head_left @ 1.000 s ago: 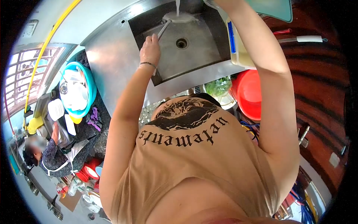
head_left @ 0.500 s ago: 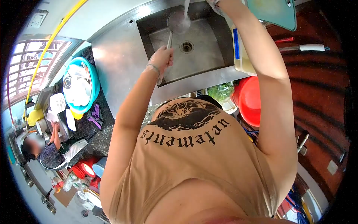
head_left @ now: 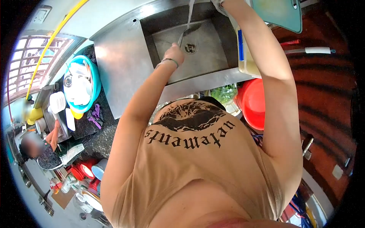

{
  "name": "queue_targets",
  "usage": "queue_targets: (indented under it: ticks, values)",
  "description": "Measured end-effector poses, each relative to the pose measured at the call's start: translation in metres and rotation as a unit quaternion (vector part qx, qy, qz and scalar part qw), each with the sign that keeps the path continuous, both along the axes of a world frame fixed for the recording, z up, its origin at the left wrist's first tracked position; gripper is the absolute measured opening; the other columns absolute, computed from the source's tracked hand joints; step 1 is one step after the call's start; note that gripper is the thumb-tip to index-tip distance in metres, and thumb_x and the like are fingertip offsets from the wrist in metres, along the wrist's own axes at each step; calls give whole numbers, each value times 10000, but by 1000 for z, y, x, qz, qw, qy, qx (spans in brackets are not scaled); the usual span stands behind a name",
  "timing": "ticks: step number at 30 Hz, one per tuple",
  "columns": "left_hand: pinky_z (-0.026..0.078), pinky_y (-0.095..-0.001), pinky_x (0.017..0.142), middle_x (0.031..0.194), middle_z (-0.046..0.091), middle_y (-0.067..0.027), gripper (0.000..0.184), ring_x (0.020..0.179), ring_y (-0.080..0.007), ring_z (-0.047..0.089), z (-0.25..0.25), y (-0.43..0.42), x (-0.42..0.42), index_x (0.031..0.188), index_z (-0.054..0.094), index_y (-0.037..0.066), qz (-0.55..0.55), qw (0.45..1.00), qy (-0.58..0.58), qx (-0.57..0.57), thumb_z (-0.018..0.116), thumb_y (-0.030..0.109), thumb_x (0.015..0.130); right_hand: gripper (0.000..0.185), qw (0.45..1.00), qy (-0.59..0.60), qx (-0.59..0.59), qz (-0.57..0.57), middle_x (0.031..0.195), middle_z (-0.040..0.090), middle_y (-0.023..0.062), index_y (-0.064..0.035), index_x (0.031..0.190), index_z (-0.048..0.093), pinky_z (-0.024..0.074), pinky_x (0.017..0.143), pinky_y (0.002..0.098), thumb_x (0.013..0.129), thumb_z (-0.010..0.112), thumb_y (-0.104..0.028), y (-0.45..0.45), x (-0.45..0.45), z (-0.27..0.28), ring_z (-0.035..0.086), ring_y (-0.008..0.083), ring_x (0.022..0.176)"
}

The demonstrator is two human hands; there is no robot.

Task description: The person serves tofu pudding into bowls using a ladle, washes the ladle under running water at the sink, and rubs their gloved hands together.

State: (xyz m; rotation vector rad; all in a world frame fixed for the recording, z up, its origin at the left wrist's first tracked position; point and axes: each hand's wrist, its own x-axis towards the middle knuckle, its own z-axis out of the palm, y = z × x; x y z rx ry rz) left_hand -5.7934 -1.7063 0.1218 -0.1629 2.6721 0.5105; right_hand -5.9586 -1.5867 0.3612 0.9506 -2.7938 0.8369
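Observation:
My left hand [head_left: 174,56], in a clear plastic glove, is closed around the handle of a metal ladle [head_left: 192,28]. Its round head is turned nearly edge-on in a stream of water [head_left: 191,12] that falls into the steel sink [head_left: 207,62]. Below the ladle is the sink's drain [head_left: 190,48]. At the top edge of the view my gloved right hand [head_left: 219,6] is at the sink's far right corner. Its fingers are mostly cut off, so I cannot see what they do.
Right of the sink are a pale container [head_left: 248,62] with a blue edge and a green cutting board [head_left: 279,15]. A red basin [head_left: 254,104] stands below. To the left, a blue tub [head_left: 97,85] holds dishes, and another person [head_left: 51,138] works at a second sink.
My left hand has moved right and slightly down over the sink. The ladle's head has turned from face-on to nearly edge-on. My right hand has hardly moved. The other person's arms have shifted.

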Motion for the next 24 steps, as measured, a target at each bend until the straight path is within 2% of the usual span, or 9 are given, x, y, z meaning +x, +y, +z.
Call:
queue_targets:
  ticks: [1,5,11,15,17,18,19,21,24]
  values:
    - [530,-462,645,939,595,-219,228,834,-380,643,-6,-2,9,1091,458,16,105,986,120,-41,463,64,868,396,1000,18,22,-13,841,635,232,-21,885,614,473,741,455,921,430,-369,0,1,-2,611,388,834]
    - [533,-454,710,1089,548,-182,314,880,-367,629,33,-25,31,1214,403,67,49,987,95,-120,429,112,905,378,994,91,57,-15,854,636,218,-26,894,610,486,741,448,931,416,-348,7,6,1,620,370,830]
    - [542,-401,685,1010,545,-138,396,859,-304,625,36,-69,80,1255,403,68,18,969,171,-179,459,79,863,239,928,230,278,91,867,623,188,-38,1013,590,508,738,429,914,406,-152,-8,18,-14,630,341,837]
    - [526,-399,698,1004,541,-120,386,862,-294,606,33,-95,111,1224,432,93,18,960,222,-171,489,73,843,256,941,238,233,64,889,629,190,-69,1087,577,508,736,444,893,418,-117,0,12,-26,628,356,838]
    - [520,-401,698,988,544,-119,364,855,-296,602,34,-111,127,1204,440,99,44,953,245,-172,492,77,844,298,975,183,83,98,952,636,196,-106,1165,550,505,758,458,886,451,-141,14,5,-44,627,374,857]
    - [514,-403,699,972,547,-118,343,848,-297,599,34,-119,139,1184,449,106,61,947,265,-171,496,81,845,298,996,81,27,39,826,610,147,-68,1015,572,477,717,392,895,449,-312,15,14,-47,602,292,775]
    - [514,-403,699,972,547,-118,343,848,-297,599,33,-124,152,1184,449,106,65,948,259,-171,496,81,845,479,999,-28,-27,-23,699,584,98,-30,865,594,449,676,327,904,448,-484,20,29,-51,578,209,694]
    - [504,-423,683,914,558,-135,252,818,-327,593,35,-141,178,1117,468,95,142,927,326,-123,478,95,865,569,995,-70,-32,-58,837,622,220,-25,884,622,446,762,408,901,400,-549,30,46,-67,606,326,847]
    - [492,-451,660,871,565,-160,187,778,-365,587,21,-181,217,1062,486,75,199,912,346,-90,476,98,876,552,981,-170,-6,-98,649,544,122,-28,772,576,432,629,378,920,402,-530,42,71,-114,551,245,647]
